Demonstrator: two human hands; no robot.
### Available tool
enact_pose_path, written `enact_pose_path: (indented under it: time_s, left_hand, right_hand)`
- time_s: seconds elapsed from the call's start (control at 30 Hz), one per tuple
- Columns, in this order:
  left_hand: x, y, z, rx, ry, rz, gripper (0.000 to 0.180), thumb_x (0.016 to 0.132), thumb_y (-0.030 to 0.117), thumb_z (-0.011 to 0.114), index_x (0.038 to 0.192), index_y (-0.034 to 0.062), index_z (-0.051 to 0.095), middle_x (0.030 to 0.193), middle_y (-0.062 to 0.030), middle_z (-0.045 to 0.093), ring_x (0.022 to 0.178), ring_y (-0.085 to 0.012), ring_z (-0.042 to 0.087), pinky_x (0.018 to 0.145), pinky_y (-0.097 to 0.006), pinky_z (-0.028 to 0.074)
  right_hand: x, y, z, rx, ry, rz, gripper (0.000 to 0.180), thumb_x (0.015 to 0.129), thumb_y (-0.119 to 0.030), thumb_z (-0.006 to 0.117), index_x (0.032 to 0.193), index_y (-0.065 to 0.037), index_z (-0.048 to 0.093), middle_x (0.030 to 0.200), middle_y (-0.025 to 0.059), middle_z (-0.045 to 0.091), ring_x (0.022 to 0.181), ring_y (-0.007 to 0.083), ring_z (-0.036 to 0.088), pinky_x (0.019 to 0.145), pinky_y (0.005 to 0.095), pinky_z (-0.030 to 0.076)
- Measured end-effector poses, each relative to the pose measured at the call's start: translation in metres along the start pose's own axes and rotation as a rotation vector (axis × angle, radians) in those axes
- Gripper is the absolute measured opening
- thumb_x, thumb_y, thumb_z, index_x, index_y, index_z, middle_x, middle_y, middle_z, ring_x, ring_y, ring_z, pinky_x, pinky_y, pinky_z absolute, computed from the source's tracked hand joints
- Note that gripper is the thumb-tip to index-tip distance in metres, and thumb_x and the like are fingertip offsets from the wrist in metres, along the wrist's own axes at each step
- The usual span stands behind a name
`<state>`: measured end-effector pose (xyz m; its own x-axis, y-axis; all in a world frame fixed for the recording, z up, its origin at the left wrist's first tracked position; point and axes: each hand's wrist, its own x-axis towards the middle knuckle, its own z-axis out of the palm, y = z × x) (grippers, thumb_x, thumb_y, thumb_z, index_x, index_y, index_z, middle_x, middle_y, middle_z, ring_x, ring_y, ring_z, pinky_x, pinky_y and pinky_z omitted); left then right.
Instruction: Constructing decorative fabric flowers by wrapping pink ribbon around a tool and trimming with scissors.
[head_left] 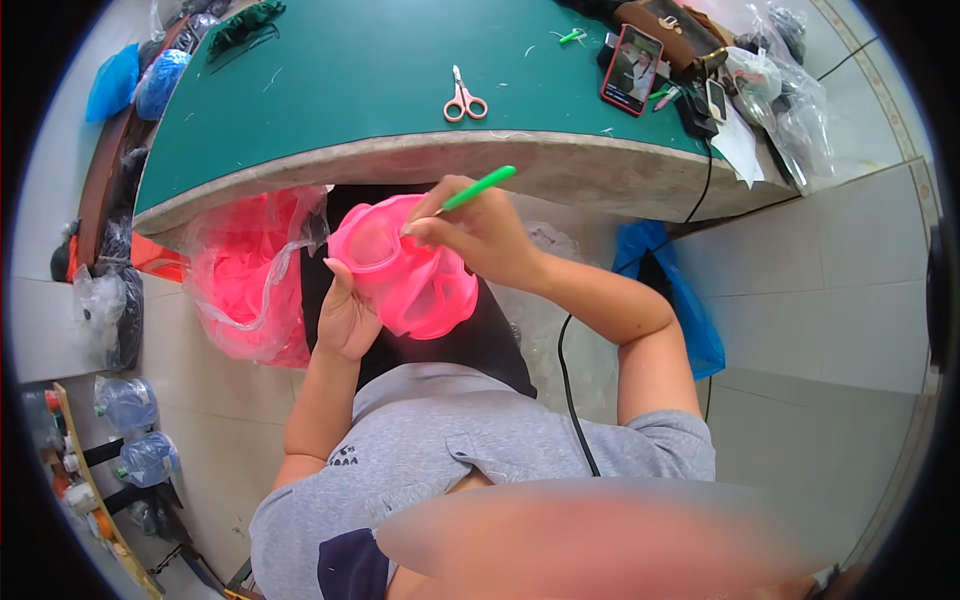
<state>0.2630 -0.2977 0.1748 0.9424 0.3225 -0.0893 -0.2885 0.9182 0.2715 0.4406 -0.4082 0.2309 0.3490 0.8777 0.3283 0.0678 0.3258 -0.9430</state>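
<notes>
Over my lap is a bright pink item (430,300) of thin ruffled material with round, rimmed openings; its exact kind I cannot tell. My left hand (347,318) grips it by the lower left rim, the thumb lying on the edge. From above right, my right hand (482,232) pinches a slim tool with a green handle (482,188). Its thin tip points down at the pink material near the upper rim; whether it pierces the material is too small to see. Pink-handled scissors (464,98) lie on the green table ahead, apart from both hands.
The green tabletop (370,70) has a thick curved front edge just beyond my hands. A clear bag of pink pieces (250,290) stands at my left. A phone (632,70) and a brown bag (668,30) lie at the back right. A black cable (563,370) hangs beside my right arm.
</notes>
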Motion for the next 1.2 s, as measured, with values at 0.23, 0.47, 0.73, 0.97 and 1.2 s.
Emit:
enact_pose_path:
  time_s: [0.23, 0.47, 0.73, 0.97, 1.2]
  left_hand:
    - [-0.001, -0.003, 0.021, 0.284, 0.080, 0.242, 0.047, 0.095, 0.032, 0.048, 0.132, 0.0046, 0.042, 0.132, -0.0099, 0.049, 0.124, -0.0215, 0.045, 0.106, -0.039, 0.034]
    - [-0.003, 0.001, 0.003, 0.334, -0.020, 0.321, 0.030, 0.096, 0.024, 0.048, 0.121, 0.0075, 0.053, 0.118, -0.0050, 0.058, 0.111, -0.0155, 0.054, 0.097, -0.035, 0.043]
    - [-0.012, 0.003, 0.018, 0.488, 0.040, 0.381, 0.037, 0.097, 0.030, 0.045, 0.122, 0.0046, 0.053, 0.117, -0.0052, 0.058, 0.109, -0.0139, 0.054, 0.095, -0.032, 0.043]
    - [-0.012, 0.005, 0.016, 0.503, 0.062, 0.392, 0.037, 0.097, 0.029, 0.045, 0.122, 0.0036, 0.052, 0.116, -0.0061, 0.058, 0.108, -0.0135, 0.054, 0.095, -0.031, 0.043]
    - [-0.012, 0.006, 0.002, 0.439, 0.036, 0.278, 0.040, 0.097, 0.030, 0.045, 0.127, 0.0035, 0.049, 0.122, -0.0091, 0.056, 0.114, -0.0170, 0.052, 0.097, -0.033, 0.042]
  right_hand:
    - [0.020, 0.028, 0.022, -0.198, -0.033, -0.267, 0.007, 0.081, -0.002, 0.066, 0.083, -0.001, 0.059, 0.081, 0.0083, 0.062, 0.076, 0.0173, 0.061, 0.066, 0.0293, 0.047]
    - [0.010, 0.020, 0.038, -0.229, 0.093, -0.277, 0.007, 0.081, -0.002, 0.066, 0.084, -0.001, 0.060, 0.096, 0.0105, 0.059, 0.091, 0.0169, 0.057, 0.081, 0.0286, 0.044]
    - [0.004, 0.020, 0.048, -0.337, 0.026, -0.333, 0.012, 0.079, -0.007, 0.070, 0.083, -0.002, 0.060, 0.101, 0.0115, 0.057, 0.093, 0.0194, 0.056, 0.082, 0.0300, 0.043]
    - [0.010, 0.025, 0.052, -0.584, 0.029, -0.569, 0.017, 0.074, -0.009, 0.073, 0.084, -0.003, 0.060, 0.096, 0.0125, 0.062, 0.086, 0.0232, 0.060, 0.074, 0.0313, 0.048]
    - [0.025, 0.033, 0.040, -0.928, 0.130, -0.933, 0.014, 0.076, -0.004, 0.069, 0.086, -0.003, 0.059, 0.091, 0.0164, 0.067, 0.076, 0.0268, 0.066, 0.066, 0.0316, 0.053]
